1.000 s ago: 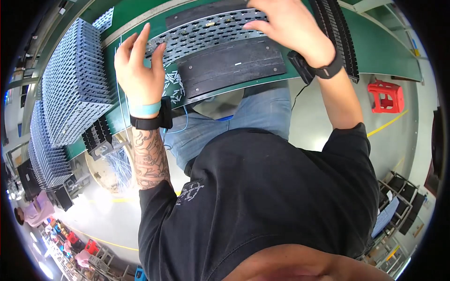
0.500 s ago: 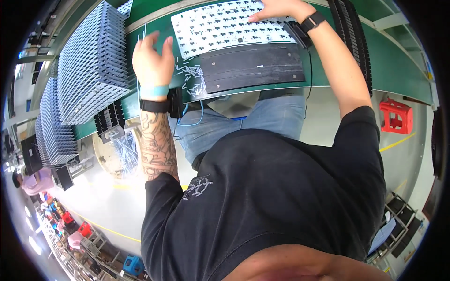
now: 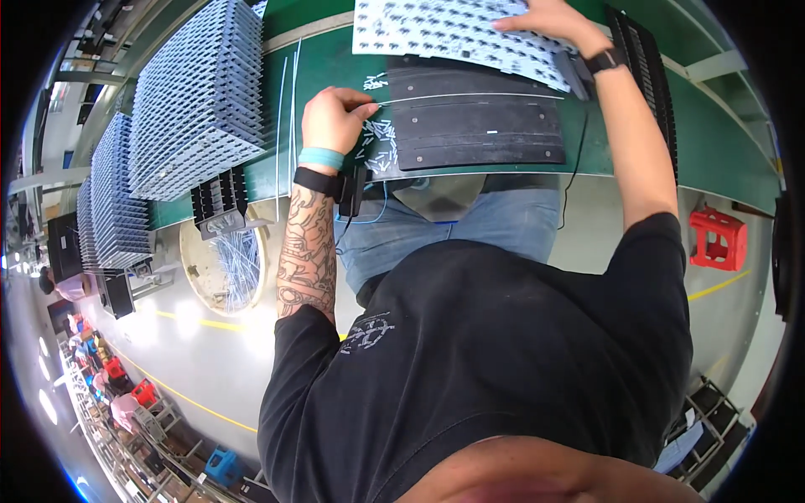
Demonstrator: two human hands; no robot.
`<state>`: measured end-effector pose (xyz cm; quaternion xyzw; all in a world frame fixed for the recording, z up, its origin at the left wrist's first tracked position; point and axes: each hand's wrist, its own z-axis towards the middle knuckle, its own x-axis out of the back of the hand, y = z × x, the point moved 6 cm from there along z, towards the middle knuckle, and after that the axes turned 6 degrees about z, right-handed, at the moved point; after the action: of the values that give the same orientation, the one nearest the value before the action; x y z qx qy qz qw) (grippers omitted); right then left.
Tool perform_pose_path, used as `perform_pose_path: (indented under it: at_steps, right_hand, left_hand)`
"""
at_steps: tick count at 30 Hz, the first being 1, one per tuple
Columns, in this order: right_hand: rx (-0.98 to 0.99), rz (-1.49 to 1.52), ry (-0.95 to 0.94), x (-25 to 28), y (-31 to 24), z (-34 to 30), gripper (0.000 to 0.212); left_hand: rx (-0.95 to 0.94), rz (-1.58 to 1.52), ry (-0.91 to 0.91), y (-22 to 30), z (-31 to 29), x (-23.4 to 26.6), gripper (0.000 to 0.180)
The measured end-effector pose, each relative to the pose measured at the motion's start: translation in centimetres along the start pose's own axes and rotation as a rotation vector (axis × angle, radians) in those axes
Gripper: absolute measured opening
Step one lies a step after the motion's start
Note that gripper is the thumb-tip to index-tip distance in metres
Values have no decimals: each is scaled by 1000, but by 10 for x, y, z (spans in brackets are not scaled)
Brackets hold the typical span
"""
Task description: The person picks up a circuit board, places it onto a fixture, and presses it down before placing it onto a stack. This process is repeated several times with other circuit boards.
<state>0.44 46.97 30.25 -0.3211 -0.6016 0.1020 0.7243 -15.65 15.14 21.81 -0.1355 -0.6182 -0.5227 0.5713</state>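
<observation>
A thin white strip (image 3: 478, 96) lies across the black flat fixture (image 3: 470, 155), its left end between the thumb and fingers of my left hand (image 3: 334, 121). That hand is closed and sits beside a scatter of small white pieces (image 3: 379, 142). At the far right my right hand (image 3: 553, 21) grips a large white panel (image 3: 419, 29) dotted with rows of small black marks. Its thumb rests on the panel's face, while the other fingers are partly hidden at the top edge. The panel stands beyond the fixture, with its near edge over the fixture's far side.
Tall stacks of grey-blue slotted panels (image 3: 189, 109) stand at the left. Long thin strips (image 3: 285, 126) lie between them and my left hand. A black ribbed rack (image 3: 646, 75) stands at the right. Below the table are a round bin of strips (image 3: 239, 268) and a red stool (image 3: 717, 239).
The white panel has moved right and away with my right hand, baring more of the fixture. My left hand has come nearer and closed on the strip, which now spans the fixture.
</observation>
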Motion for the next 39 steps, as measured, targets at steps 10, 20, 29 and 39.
perform_pose_path:
  at_steps: [10, 20, 29, 39]
  right_hand:
    - [-158, 426, 257, 92, 129, -98, 42]
    - [-73, 15, 289, 31, 76, -95, 58]
    - [256, -203, 272, -18, -79, -70, 35]
    - [191, -293, 258, -23, -78, -94, 33]
  left_hand:
    - [-81, 54, 415, 17, -41, 94, 7]
    - [414, 307, 356, -41, -166, 79, 13]
    - [39, -8, 504, 19, -51, 94, 61]
    - [183, 62, 291, 23, 12, 21, 51]
